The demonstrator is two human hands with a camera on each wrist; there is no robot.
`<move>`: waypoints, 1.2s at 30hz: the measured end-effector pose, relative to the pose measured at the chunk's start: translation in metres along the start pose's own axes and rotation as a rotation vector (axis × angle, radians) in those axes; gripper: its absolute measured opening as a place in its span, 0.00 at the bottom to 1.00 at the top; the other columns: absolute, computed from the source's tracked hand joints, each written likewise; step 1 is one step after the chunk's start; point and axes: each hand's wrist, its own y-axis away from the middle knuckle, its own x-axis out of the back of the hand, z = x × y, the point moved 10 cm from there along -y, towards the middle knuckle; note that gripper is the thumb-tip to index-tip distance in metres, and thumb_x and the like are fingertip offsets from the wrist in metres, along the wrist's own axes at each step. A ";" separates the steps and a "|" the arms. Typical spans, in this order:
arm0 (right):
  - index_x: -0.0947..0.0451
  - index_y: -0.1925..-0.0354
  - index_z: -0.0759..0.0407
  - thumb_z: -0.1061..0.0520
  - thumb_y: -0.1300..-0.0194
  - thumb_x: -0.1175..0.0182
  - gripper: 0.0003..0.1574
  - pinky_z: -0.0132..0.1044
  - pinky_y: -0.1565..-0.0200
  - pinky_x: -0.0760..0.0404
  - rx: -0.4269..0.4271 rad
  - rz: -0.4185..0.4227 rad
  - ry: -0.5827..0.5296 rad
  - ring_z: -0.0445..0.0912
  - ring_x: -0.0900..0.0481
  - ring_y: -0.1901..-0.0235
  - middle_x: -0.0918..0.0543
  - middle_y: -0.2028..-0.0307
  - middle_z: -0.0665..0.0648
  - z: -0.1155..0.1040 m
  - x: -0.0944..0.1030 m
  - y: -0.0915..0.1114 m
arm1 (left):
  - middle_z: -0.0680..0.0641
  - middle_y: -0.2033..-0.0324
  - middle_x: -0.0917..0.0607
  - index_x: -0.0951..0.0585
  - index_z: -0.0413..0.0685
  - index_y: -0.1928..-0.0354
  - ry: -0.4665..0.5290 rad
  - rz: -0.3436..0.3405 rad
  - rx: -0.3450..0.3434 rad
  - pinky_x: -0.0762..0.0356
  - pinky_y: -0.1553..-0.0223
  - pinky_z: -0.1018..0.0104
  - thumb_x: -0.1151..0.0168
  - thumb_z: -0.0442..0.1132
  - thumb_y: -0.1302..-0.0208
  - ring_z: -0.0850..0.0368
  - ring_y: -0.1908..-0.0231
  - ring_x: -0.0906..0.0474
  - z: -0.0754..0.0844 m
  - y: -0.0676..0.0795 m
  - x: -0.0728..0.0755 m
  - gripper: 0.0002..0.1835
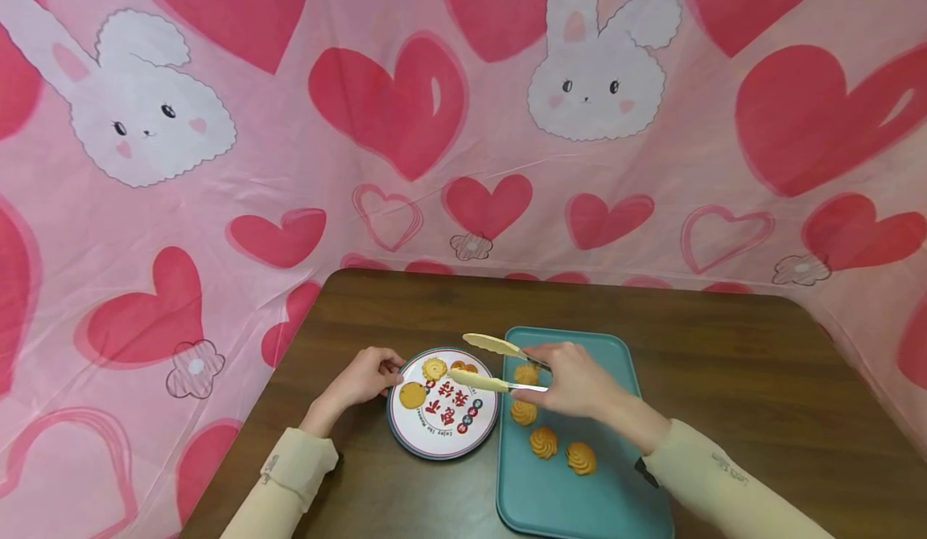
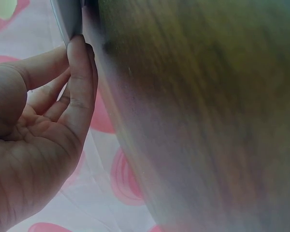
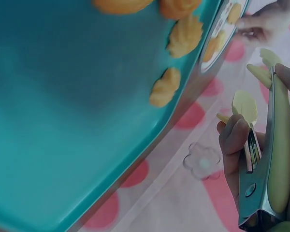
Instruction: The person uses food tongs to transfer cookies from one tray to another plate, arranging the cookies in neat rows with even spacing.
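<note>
My left hand (image 1: 371, 374) pinches the left rim of a round white plate (image 1: 456, 434) with red lettering and a blue edge; the left wrist view shows thumb and fingertips (image 2: 79, 53) on that rim. On the plate lie a smooth round cookie (image 1: 413, 395), a ridged cookie (image 1: 434, 368) and a browner cookie (image 1: 463, 367) partly behind a tong tip. My right hand (image 1: 572, 378) grips metal tongs (image 3: 275, 154) with cream-coloured tips. The tips stand apart, above the plate's right side and the tray edge, with nothing visible gripped between them.
Right of the plate is a long teal tray (image 1: 579, 507) carrying several piped cookies (image 1: 543, 442), one partly hidden beneath the tongs. Both stand on a dark wooden table (image 1: 724, 378). A pink cloth (image 1: 405, 233) with hearts and rabbits hangs behind the table's far edge.
</note>
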 end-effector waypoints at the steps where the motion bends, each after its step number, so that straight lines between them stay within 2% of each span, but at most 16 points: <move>1: 0.19 0.43 0.64 0.37 0.49 0.25 0.44 0.49 0.53 0.16 0.003 0.012 0.009 0.51 0.16 0.53 0.14 0.51 0.58 0.004 0.003 0.002 | 0.45 0.72 0.20 0.18 0.30 0.55 0.001 0.000 0.002 0.16 0.74 0.61 0.34 0.26 0.38 0.56 0.73 0.22 0.000 0.000 0.000 0.10; 6: 0.18 0.45 0.62 0.37 0.48 0.25 0.41 0.46 0.59 0.17 0.020 0.047 0.023 0.47 0.16 0.61 0.13 0.58 0.55 0.022 0.012 0.012 | 0.46 0.72 0.20 0.18 0.30 0.55 0.000 0.001 0.010 0.16 0.74 0.62 0.33 0.26 0.38 0.56 0.73 0.23 -0.001 0.000 0.000 0.10; 15: 0.16 0.48 0.64 0.36 0.47 0.26 0.40 0.49 0.57 0.16 0.005 0.077 0.025 0.49 0.15 0.59 0.12 0.57 0.56 0.054 0.014 0.032 | 0.45 0.72 0.20 0.18 0.29 0.54 -0.006 -0.001 0.009 0.16 0.74 0.62 0.33 0.26 0.38 0.56 0.73 0.23 0.001 0.000 0.001 0.11; 21: 0.16 0.48 0.65 0.35 0.47 0.26 0.41 0.51 0.56 0.16 -0.052 0.056 0.029 0.52 0.15 0.55 0.13 0.55 0.58 0.072 0.010 0.044 | 0.45 0.72 0.20 0.18 0.29 0.54 -0.007 0.000 0.017 0.16 0.74 0.63 0.34 0.26 0.38 0.56 0.73 0.23 0.001 0.000 0.000 0.11; 29: 0.16 0.48 0.63 0.34 0.47 0.27 0.41 0.50 0.57 0.16 -0.096 0.024 0.025 0.51 0.15 0.55 0.13 0.55 0.57 0.086 0.005 0.053 | 0.45 0.72 0.20 0.18 0.30 0.55 -0.012 0.001 0.015 0.16 0.74 0.63 0.33 0.26 0.38 0.56 0.73 0.22 0.002 0.000 0.000 0.10; 36: 0.15 0.49 0.63 0.34 0.48 0.26 0.40 0.46 0.61 0.17 -0.104 0.009 0.028 0.45 0.16 0.60 0.12 0.57 0.56 0.089 0.004 0.055 | 0.45 0.71 0.20 0.18 0.30 0.54 -0.013 0.003 0.025 0.16 0.74 0.62 0.33 0.27 0.38 0.56 0.73 0.23 0.002 0.002 0.000 0.11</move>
